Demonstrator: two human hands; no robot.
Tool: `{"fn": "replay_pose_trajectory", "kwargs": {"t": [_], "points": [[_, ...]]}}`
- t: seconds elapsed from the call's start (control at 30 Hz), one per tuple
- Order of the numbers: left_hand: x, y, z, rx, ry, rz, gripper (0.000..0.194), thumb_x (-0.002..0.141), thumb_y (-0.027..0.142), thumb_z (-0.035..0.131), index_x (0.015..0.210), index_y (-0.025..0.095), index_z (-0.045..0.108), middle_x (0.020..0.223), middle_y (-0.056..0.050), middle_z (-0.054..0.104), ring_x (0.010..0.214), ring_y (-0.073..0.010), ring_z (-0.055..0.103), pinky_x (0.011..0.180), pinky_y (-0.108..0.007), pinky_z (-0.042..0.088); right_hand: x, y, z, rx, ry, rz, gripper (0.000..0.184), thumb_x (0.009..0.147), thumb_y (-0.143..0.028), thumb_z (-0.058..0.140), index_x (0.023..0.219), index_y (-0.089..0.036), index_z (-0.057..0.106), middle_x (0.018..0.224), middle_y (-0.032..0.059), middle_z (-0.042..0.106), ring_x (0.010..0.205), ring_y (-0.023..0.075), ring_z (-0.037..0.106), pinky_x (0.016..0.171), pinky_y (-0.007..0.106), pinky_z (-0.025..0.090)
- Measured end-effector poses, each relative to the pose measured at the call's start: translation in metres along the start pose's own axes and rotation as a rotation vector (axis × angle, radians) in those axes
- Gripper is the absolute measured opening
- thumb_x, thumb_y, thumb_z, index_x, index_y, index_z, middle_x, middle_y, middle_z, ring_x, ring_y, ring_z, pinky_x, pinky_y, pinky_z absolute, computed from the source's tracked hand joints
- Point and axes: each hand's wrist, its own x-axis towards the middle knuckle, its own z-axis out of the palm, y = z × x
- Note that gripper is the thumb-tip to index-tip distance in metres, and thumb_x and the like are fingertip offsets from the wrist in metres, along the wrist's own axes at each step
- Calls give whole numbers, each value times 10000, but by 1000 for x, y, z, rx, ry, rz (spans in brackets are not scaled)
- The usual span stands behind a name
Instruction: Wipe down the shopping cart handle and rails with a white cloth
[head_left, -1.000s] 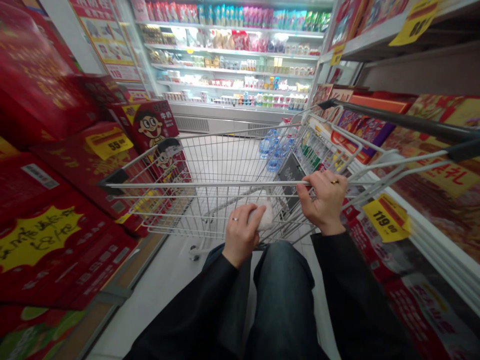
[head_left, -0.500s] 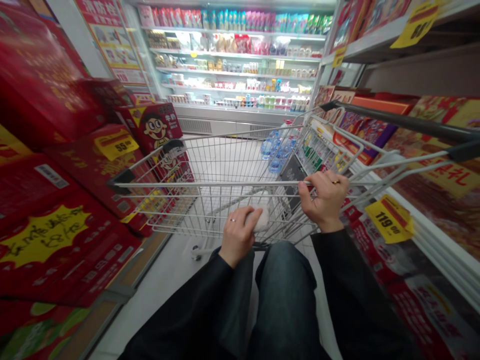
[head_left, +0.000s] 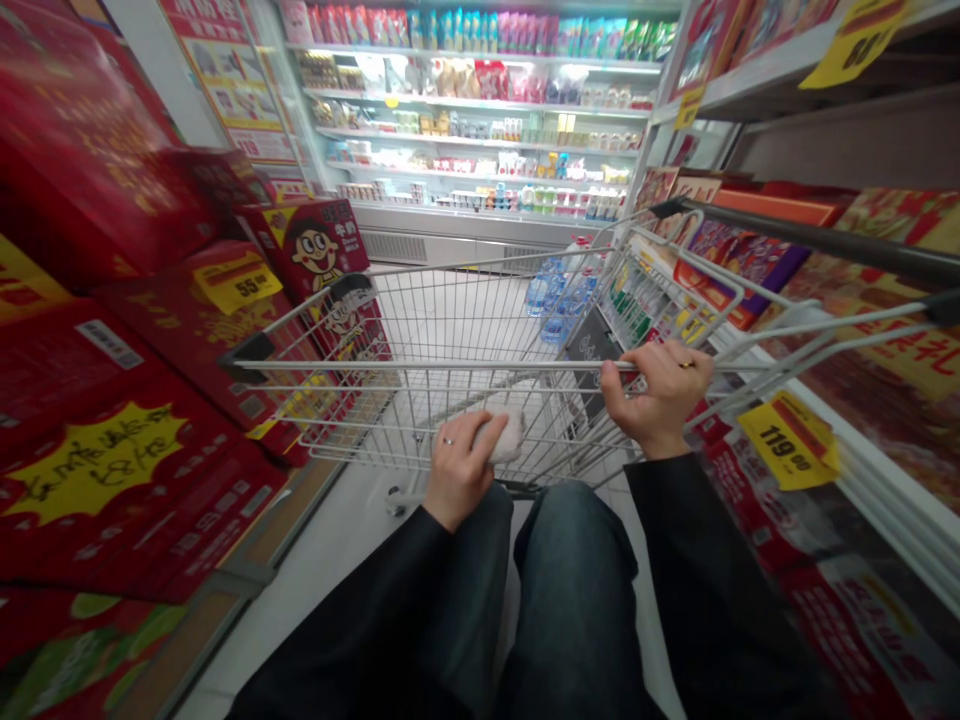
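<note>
My right hand point(head_left: 656, 395) is closed around the grey metal handle bar point(head_left: 420, 366) of a wire shopping cart, and a ring shows on one finger. Just below the bar, my left hand point(head_left: 459, 470) grasps a soft white packet point(head_left: 506, 438) against the cart's rear wire wall. That hand also wears a ring and does not touch the bar. Inside the basket lie clear bottled water point(head_left: 555, 298) and a dark flat item point(head_left: 592, 345), partly hidden by the wires.
Red gift boxes with yellow price signs point(head_left: 97, 462) are stacked along the left. Boxed goods and a yellow 119 tag point(head_left: 789, 440) line the right. A lit refrigerated display point(head_left: 472, 130) stands ahead. My jeans and black sleeves fill the bottom.
The cart and surrounding shelves have slid slightly right in view. My left hand has shifted slightly left, still on the white packet. My right hand stays on the bar.
</note>
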Motion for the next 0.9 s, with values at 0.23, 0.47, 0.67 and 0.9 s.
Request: {"fn": "replay_pose_trajectory", "kwargs": {"t": [0.23,0.47,0.67,0.9], "points": [[0,-9,-1,6,25,-27,737,677,-19,512,1375,216,549,1237,-109,631,1174,-234,591,1010,-382,503,0,0,1,1,0,-18,282,811,-483,602,689,-239,531,642,-7,600,718,206,523,811,394,291],[-8,-19,-13,22,17,-60,713,720,-1,513,1396,222,537,1273,-115,627,1201,-243,586,1029,-385,484,1,3,0,-21,5,-35,264,794,-464,628,690,-240,535,618,-21,577,703,205,519,789,386,291],[-27,-33,-13,48,62,-102,676,731,-1,527,1375,206,554,1234,-114,641,1166,-234,599,1012,-368,488,-1,2,1,-7,24,-45,244,796,-445,635,693,-240,550,621,-14,600,710,211,537,782,393,303],[-14,-45,-24,58,115,-100,727,712,0,559,1406,211,527,1290,-117,614,1232,-247,570,1083,-387,455,-2,6,2,-25,39,-71,271,787,-464,665,687,-243,544,622,-10,596,697,208,529,777,398,293]]}}
